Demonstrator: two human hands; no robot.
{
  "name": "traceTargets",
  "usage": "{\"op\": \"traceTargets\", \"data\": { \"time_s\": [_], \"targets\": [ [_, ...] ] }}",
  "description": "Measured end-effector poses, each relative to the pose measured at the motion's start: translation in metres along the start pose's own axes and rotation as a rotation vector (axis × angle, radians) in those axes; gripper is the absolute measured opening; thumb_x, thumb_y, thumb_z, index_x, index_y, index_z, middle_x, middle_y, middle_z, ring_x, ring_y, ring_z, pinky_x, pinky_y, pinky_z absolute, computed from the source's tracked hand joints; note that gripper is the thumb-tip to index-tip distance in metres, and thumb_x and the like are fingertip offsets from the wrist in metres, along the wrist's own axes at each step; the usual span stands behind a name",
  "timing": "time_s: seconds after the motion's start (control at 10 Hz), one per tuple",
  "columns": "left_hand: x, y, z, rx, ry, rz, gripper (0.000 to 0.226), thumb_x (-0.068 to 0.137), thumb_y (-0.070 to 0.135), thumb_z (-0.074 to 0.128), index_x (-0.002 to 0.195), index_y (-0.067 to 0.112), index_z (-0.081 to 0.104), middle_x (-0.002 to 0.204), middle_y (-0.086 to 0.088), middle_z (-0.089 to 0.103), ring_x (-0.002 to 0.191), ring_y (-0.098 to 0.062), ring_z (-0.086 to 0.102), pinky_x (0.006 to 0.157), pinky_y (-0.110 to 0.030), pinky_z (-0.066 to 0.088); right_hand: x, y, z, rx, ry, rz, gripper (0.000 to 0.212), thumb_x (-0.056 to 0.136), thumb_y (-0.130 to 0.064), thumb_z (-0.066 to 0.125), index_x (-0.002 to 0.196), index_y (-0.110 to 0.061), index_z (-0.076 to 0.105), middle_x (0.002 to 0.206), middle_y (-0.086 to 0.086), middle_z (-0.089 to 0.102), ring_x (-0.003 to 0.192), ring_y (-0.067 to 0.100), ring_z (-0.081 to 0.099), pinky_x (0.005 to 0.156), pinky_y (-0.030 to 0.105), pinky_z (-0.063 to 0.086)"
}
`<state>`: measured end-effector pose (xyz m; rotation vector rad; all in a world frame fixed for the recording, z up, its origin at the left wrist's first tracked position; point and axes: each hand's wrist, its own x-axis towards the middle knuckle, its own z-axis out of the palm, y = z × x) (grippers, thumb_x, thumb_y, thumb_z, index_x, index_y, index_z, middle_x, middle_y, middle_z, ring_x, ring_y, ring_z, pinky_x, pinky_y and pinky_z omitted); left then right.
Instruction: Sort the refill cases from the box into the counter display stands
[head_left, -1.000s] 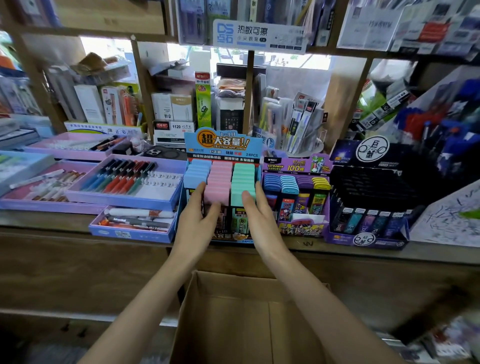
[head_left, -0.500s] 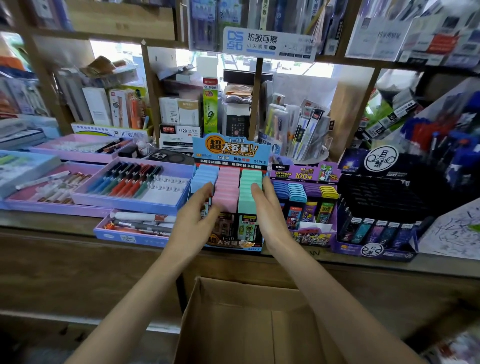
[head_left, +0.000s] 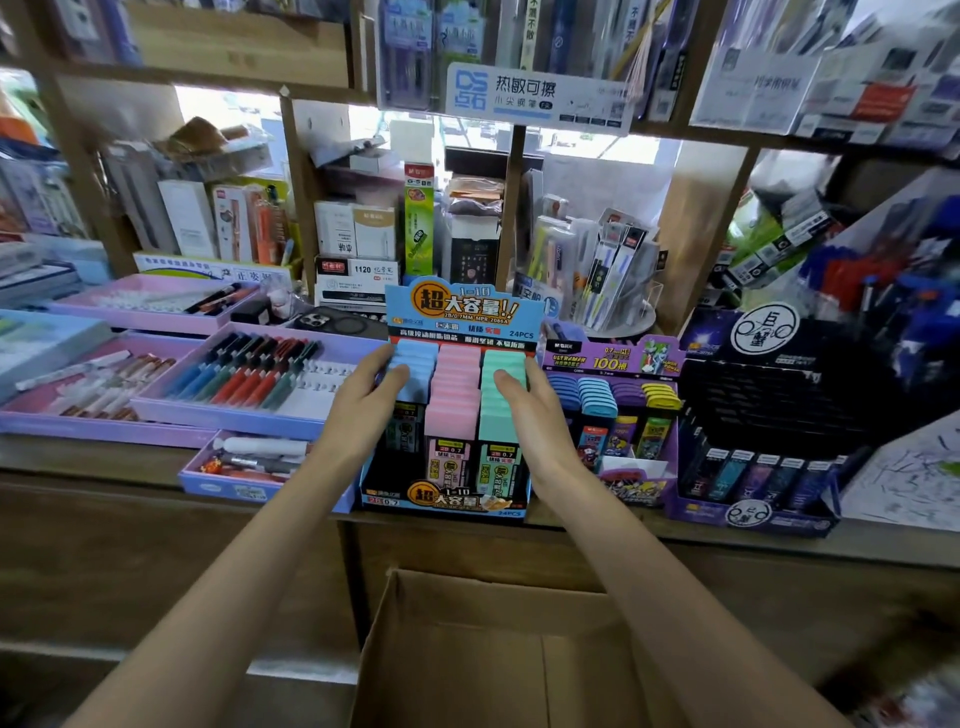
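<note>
Blue, pink and green cases (head_left: 452, 395) stand upright in three rows in blue stand (head_left: 462, 312) on counter (head_left: 597, 530); open cardboard box (head_left: 493, 649) near, below.

Wooden surface (head_left: 93, 460) carrying display stock
Left: pen trays (head_left: 244, 418); centre: blue display stand (head_left: 460, 312); right: purple stand (head_left: 613, 358), black stand (head_left: 769, 400)

Both forearms bare up to frame edge; left hand (head_left: 363, 415), right hand (head_left: 535, 421) bare too.

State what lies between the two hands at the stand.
The pink row of cases stands between the left hand, which touches the blue row, and the right hand, which touches the green row. The head view shows it.
</note>
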<state>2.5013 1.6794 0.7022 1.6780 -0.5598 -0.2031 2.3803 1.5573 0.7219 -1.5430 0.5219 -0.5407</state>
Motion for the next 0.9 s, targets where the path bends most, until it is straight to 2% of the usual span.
{"op": "traceTargets", "data": {
  "time_s": [0.1,0.2,0.3,0.4,0.5,0.6,0.7,0.8,0.9],
  "targets": [
    [0.006,0.001,-0.002,0.046,-0.023,0.002,0.045,0.098,0.03,0.045,0.142,0.023,0.038,0.149,0.002,0.037,0.135,-0.014,0.034,0.102,-0.025,0.025,0.001,0.0,-0.001,-0.009,-0.002,0.0,0.059,0.098,-0.031,0.046,0.149,-0.025,0.019,0.147,-0.011,0.032,0.127,0.004,0.033,0.095,0.022,0.023],
    [0.005,0.003,-0.005,0.117,-0.082,0.027,0.049,0.099,0.033,0.043,0.145,0.022,0.033,0.152,0.002,0.032,0.138,-0.016,0.031,0.106,-0.029,0.025,0.0,-0.001,-0.003,-0.032,-0.018,-0.026,0.055,0.098,-0.03,0.046,0.148,-0.025,0.023,0.131,-0.025,0.044,0.117,-0.006,0.043,0.094,0.017,0.026],
    [-0.003,0.01,-0.006,0.208,-0.045,0.088,0.05,0.1,0.03,0.042,0.147,0.018,0.03,0.152,0.001,0.031,0.138,-0.016,0.029,0.101,-0.021,0.022,-0.004,-0.004,-0.005,-0.153,-0.004,-0.135,0.044,0.099,-0.026,0.045,0.141,-0.027,0.033,0.105,-0.036,0.042,0.087,-0.033,0.04,0.081,0.0,0.031],
    [-0.022,0.018,-0.011,0.421,0.062,0.295,0.044,0.098,0.02,0.046,0.141,0.01,0.038,0.147,-0.007,0.039,0.135,-0.022,0.034,0.104,-0.028,0.025,-0.014,-0.009,-0.008,-0.39,-0.01,-0.288,0.054,0.099,-0.028,0.044,0.148,-0.02,0.023,0.15,-0.012,0.028,0.135,-0.006,0.021,0.107,0.012,0.012],
    [-0.047,0.018,-0.012,0.719,0.065,0.573,0.036,0.094,0.015,0.05,0.128,0.001,0.051,0.136,-0.016,0.05,0.125,-0.032,0.046,0.102,-0.043,0.036,-0.033,-0.001,-0.016,-0.948,0.057,-0.694,0.046,0.096,-0.024,0.048,0.139,-0.01,0.043,0.15,0.005,0.035,0.141,0.018,0.026,0.114,0.026,0.012],
    [-0.064,0.008,-0.003,0.904,-0.006,0.666,0.038,0.089,0.017,0.056,0.124,0.001,0.055,0.131,-0.016,0.055,0.121,-0.034,0.052,0.098,-0.046,0.042,-0.043,0.014,-0.022,-1.25,0.056,-0.889,0.037,0.089,-0.019,0.059,0.123,-0.005,0.06,0.132,0.012,0.057,0.126,0.028,0.05,0.109,0.041,0.033],
    [-0.069,0.003,0.005,0.888,-0.043,0.604,0.042,0.088,0.013,0.061,0.128,0.004,0.052,0.129,-0.012,0.057,0.118,-0.031,0.054,0.097,-0.042,0.042,-0.042,0.019,-0.025,-1.253,-0.027,-0.8,0.048,0.079,-0.008,0.07,0.125,-0.004,0.057,0.128,0.013,0.059,0.122,0.03,0.053,0.107,0.044,0.037],
    [-0.07,0.002,0.005,0.907,-0.028,0.616,0.045,0.088,0.013,0.061,0.132,0.006,0.049,0.13,-0.011,0.056,0.119,-0.03,0.053,0.096,-0.042,0.043,-0.037,0.019,-0.029,-1.222,-0.038,-0.846,0.043,0.081,0.0,0.065,0.124,-0.004,0.059,0.126,0.014,0.06,0.12,0.03,0.054,0.107,0.046,0.037],
    [-0.076,0.007,0.006,0.894,0.004,0.598,0.048,0.088,0.012,0.062,0.133,0.004,0.049,0.136,-0.014,0.05,0.125,-0.031,0.048,0.101,-0.044,0.04,-0.043,0.017,-0.038,-1.066,-0.06,-0.783,0.038,0.094,-0.011,0.052,0.132,-0.008,0.052,0.139,0.009,0.05,0.135,0.026,0.038,0.115,0.039,0.02]
  ]
}}
